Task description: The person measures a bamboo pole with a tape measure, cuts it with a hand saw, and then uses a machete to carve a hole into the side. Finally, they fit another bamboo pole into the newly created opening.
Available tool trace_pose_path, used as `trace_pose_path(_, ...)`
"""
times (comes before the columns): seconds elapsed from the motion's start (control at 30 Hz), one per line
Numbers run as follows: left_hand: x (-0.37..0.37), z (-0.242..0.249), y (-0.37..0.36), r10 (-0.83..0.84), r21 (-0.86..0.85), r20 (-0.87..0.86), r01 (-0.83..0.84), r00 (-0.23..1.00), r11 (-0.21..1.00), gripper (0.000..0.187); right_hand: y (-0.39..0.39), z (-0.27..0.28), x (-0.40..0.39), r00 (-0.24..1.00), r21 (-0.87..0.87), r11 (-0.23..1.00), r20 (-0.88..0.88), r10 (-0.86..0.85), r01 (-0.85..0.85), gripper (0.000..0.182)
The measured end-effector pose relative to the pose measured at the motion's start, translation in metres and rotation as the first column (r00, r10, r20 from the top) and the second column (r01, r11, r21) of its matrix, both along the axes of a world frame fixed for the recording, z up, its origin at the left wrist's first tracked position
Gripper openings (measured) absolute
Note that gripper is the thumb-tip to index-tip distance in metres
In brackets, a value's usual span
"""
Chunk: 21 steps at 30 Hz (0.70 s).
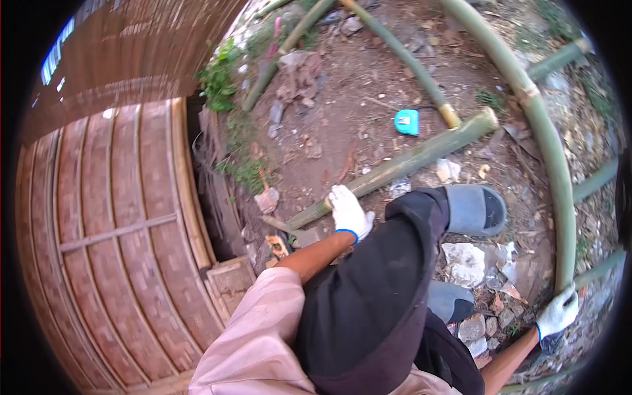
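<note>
My left hand (350, 212), in a white work glove with a blue cuff, rests over a short green bamboo pole (411, 158) lying on the dirt. Its fingers are bent against the pole, with the thumb standing out to the side. At the lower right, my right hand (559, 313), gloved the same way, is closed at the near end of a long, thick bamboo pole (550, 151); its fingertips are partly hidden. A turquoise tape measure (407, 122) lies on the soil beyond the short pole.
Thinner bamboo poles (411, 62) lie farther off, with others at the right. A woven bamboo panel (118, 243) stands at the left. My sandalled foot (475, 210) is beside the short pole, near broken stones (464, 263). A brown-handled tool (276, 245) lies by my left forearm.
</note>
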<state>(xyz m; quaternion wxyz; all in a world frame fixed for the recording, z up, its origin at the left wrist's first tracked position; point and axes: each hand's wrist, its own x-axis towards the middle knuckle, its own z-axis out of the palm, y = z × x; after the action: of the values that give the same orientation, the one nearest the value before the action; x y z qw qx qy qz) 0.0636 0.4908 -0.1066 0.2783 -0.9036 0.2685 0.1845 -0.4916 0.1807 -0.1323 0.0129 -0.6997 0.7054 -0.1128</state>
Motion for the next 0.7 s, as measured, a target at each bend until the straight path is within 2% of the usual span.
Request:
trace_pose_path(0.03, -0.002, 0.003, -0.003, -0.007, 0.021, -0.031, 0.008, 0.999, 1.0, 0.122, 0.007, -0.004, 0.0, 0.996, -0.146, 0.985, -0.016, 0.091, -0.092, 0.028)
trace_pose_path(0.07, 0.019, -0.047, 0.05, -0.173, -0.121, 0.115, 0.186, 0.978, 0.975, 0.114, 0.012, 0.002, 0.012, 0.994, -0.134, 0.986, -0.055, 0.096, -0.102, 0.029)
trace_pose_path(0.17, 0.041, -0.012, 0.033, -0.072, 0.01, -0.12, 0.073, 0.99, 0.997, 0.101, 0.02, 0.031, 0.048, 0.994, -0.086, 0.995, 0.101, 0.048, -0.039, 0.036)
trace_pose_path(0.2, 0.054, 0.001, 0.029, -0.058, 0.074, -0.169, 0.071, 0.984, 0.995, 0.097, 0.023, 0.03, 0.051, 0.997, -0.11, 0.994, 0.066, 0.028, -0.021, 0.038)
trace_pose_path(0.3, 0.097, 0.031, -0.021, -0.094, 0.243, -0.294, 0.17, 0.951, 0.955, 0.084, 0.023, 0.034, 0.059, 0.99, -0.123, 0.992, 0.143, -0.002, 0.02, 0.04)
trace_pose_path(0.33, 0.102, 0.043, -0.052, -0.136, 0.231, -0.312, 0.214, 0.94, 0.949, 0.08, 0.025, 0.033, 0.06, 0.986, -0.143, 0.989, 0.163, -0.02, 0.043, 0.04)
trace_pose_path(0.37, 0.102, 0.054, -0.085, -0.21, 0.132, -0.316, 0.262, 0.925, 0.956, 0.076, 0.027, 0.034, 0.064, 0.987, -0.192, 0.98, 0.16, -0.021, 0.052, 0.038)
trace_pose_path(0.43, 0.067, 0.079, -0.167, -0.431, -0.241, -0.322, 0.367, 0.843, 0.898, 0.068, 0.036, 0.029, 0.077, 0.99, -0.31, 0.946, 0.123, -0.063, 0.099, 0.035)
trace_pose_path(0.47, 0.036, 0.092, -0.213, -0.588, -0.46, -0.313, 0.422, 0.746, 0.781, 0.061, 0.041, 0.022, 0.083, 0.988, -0.266, 0.954, 0.106, -0.113, 0.138, 0.035)
trace_pose_path(0.5, 0.0, 0.103, -0.254, -0.691, -0.576, -0.271, 0.462, 0.67, 0.674, 0.052, 0.046, 0.015, 0.09, 0.984, -0.225, 0.959, 0.087, -0.159, 0.174, 0.034)
trace_pose_path(0.53, -0.025, 0.097, -0.287, -0.843, -0.675, -0.165, 0.564, 0.512, 0.475, 0.055, 0.048, 0.015, 0.098, 0.976, -0.192, 0.958, 0.086, -0.201, 0.214, 0.037)
trace_pose_path(0.57, -0.066, 0.106, -0.321, -0.896, -0.726, -0.228, 0.546, 0.382, 0.418, 0.056, 0.05, 0.012, 0.102, 0.974, -0.156, 0.961, 0.027, -0.225, 0.227, 0.044)
trace_pose_path(0.6, -0.099, 0.101, -0.349, -0.971, -0.767, -0.175, 0.596, 0.163, 0.238, 0.06, 0.052, 0.016, 0.106, 0.968, -0.032, 0.968, 0.036, -0.249, 0.25, 0.054)
trace_pose_path(0.67, -0.169, 0.093, -0.386, -0.986, -0.806, -0.082, 0.591, -0.147, -0.021, 0.067, 0.053, 0.03, 0.116, 0.951, 0.232, 0.933, 0.077, -0.298, 0.273, 0.072)
trace_pose_path(0.7, -0.2, 0.085, -0.403, -0.959, -0.817, -0.097, 0.571, -0.264, -0.075, 0.071, 0.053, 0.039, 0.119, 0.939, 0.369, 0.89, 0.108, -0.326, 0.266, 0.082)
